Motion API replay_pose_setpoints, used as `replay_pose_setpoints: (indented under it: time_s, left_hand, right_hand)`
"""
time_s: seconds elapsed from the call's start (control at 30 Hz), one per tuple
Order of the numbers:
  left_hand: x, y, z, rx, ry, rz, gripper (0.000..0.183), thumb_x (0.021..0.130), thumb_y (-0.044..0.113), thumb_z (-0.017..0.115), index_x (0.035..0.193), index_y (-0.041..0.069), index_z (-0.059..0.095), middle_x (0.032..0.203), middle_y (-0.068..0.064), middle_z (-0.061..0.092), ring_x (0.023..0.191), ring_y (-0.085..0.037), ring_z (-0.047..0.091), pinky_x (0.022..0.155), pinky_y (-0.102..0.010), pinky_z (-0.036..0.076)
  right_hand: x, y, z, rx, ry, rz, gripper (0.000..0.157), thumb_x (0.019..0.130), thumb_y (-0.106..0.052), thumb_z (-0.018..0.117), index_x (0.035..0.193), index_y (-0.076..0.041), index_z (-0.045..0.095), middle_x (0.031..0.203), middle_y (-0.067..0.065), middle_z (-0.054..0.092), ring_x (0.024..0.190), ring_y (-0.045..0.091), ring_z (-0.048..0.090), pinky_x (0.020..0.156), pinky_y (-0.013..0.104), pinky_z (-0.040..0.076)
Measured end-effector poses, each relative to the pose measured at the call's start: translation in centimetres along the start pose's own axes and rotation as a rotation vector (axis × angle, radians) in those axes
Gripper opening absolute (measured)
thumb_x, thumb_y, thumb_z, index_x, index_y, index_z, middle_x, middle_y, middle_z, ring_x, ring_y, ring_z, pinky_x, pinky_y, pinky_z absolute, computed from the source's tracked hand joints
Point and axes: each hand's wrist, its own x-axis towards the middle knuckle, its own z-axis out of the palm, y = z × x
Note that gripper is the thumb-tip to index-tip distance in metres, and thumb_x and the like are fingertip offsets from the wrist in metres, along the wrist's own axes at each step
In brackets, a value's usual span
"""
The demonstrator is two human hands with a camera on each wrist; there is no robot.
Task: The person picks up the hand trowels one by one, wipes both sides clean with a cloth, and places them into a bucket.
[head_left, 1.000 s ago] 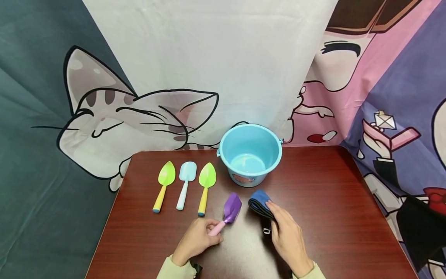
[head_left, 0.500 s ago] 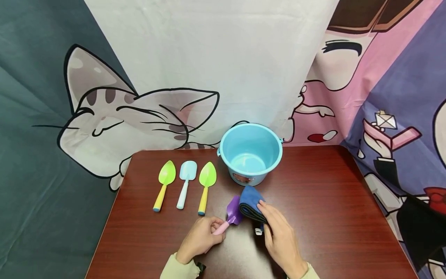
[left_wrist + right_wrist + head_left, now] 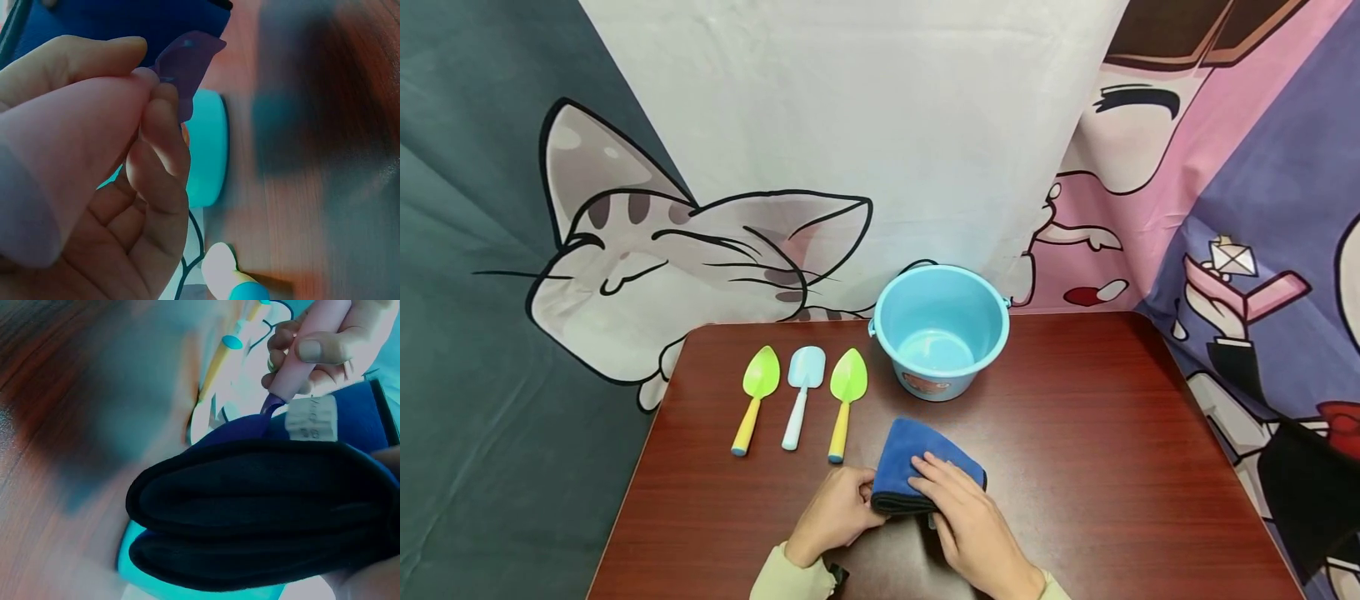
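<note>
Our right hand (image 3: 966, 527) now pinches the cloth (image 3: 917, 457) further left, over the shovel (image 3: 183, 69); our left hand (image 3: 838, 510) grips its handle (image 3: 75, 134), long axis slanting forward, blade away from us.

A pink-handled purple trowel (image 3: 81, 128) and black-edged blue cloth (image 3: 904, 457) are seen, a light-blue bucket (image 3: 936, 333) at the cloth's twelve o'clock.

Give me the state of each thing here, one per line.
Cloth: folded, held
Purple trowel: held, partly hidden by cloth
Left hand: grips purple trowel
Right hand: holds cloth
Bucket: upright, open-topped
Left green trowel: lying down, unheld
Blue trowel: lying down, unheld
Right green trowel: lying down, unheld
</note>
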Motion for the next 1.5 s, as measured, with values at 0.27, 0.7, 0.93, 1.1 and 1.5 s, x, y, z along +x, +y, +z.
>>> replay_pose_setpoints:
  time_s: [0.27, 0.7, 0.93, 1.1, 1.5]
  left_hand:
    - [-0.1, 0.2, -0.2, 0.016, 0.009, -0.013, 0.043, 0.069, 0.003, 0.078, 0.061, 0.018, 0.039, 0.053, 0.013, 0.030, 0.043, -0.002, 0.026, 0.046, -0.021, 0.022]
    - [-0.4, -0.1, -0.4, 0.053, 0.024, 0.082, 0.032, 0.072, 0.011, 0.080, 0.061, 0.020, 0.051, 0.055, 0.016, 0.041, 0.044, 0.003, 0.034, 0.044, -0.018, 0.028]
    - [-0.5, -0.4, -0.3, 0.017, 0.005, 0.101, 0.020, 0.073, 0.013, 0.082, 0.092, 0.017, 0.077, 0.078, 0.015, 0.064, 0.060, 0.002, 0.055, 0.055, -0.020, 0.048]
    - [-0.7, -0.4, -0.5, -0.017, 0.015, 0.136, 0.029, 0.072, 0.013, 0.082, 0.101, 0.017, 0.078, 0.084, 0.014, 0.065, 0.063, 0.003, 0.055, 0.056, -0.020, 0.048]
    - [-0.6, -0.9, -0.7, -0.081, -0.010, 0.119, 0.028, 0.074, 0.013, 0.084, 0.100, 0.020, 0.078, 0.082, 0.014, 0.065, 0.060, 0.001, 0.056, 0.054, -0.022, 0.050]
  right_hand:
    - [-0.4, 0.5, 0.4, -0.080, -0.157, 0.019, 0.053, 0.084, -0.002, 0.067, 0.135, -0.013, 0.063, 0.145, 0.003, 0.056, 0.135, 0.026, 0.051, 0.108, 0.045, 0.040]
    - [-0.4, 1.1, 0.9, -0.123, -0.173, 0.077, 0.057, 0.076, 0.001, 0.073, 0.132, -0.009, 0.065, 0.144, 0.007, 0.057, 0.133, 0.031, 0.051, 0.102, 0.051, 0.046]
    - [-0.5, 1.9, 0.8, -0.152, -0.159, 0.137, 0.062, 0.074, 0.003, 0.076, 0.134, -0.008, 0.064, 0.144, 0.007, 0.057, 0.134, 0.031, 0.051, 0.103, 0.052, 0.045]
    - [-0.7, 2.7, 0.4, -0.166, -0.129, 0.156, 0.061, 0.076, 0.006, 0.071, 0.135, -0.006, 0.063, 0.143, 0.009, 0.058, 0.133, 0.032, 0.052, 0.103, 0.052, 0.044]
    - [-1.2, 4.4, -0.5, -0.144, 0.071, 0.196, 0.053, 0.081, 0.010, 0.056, 0.133, -0.002, 0.062, 0.133, 0.012, 0.064, 0.118, 0.034, 0.062, 0.106, 0.035, 0.042]
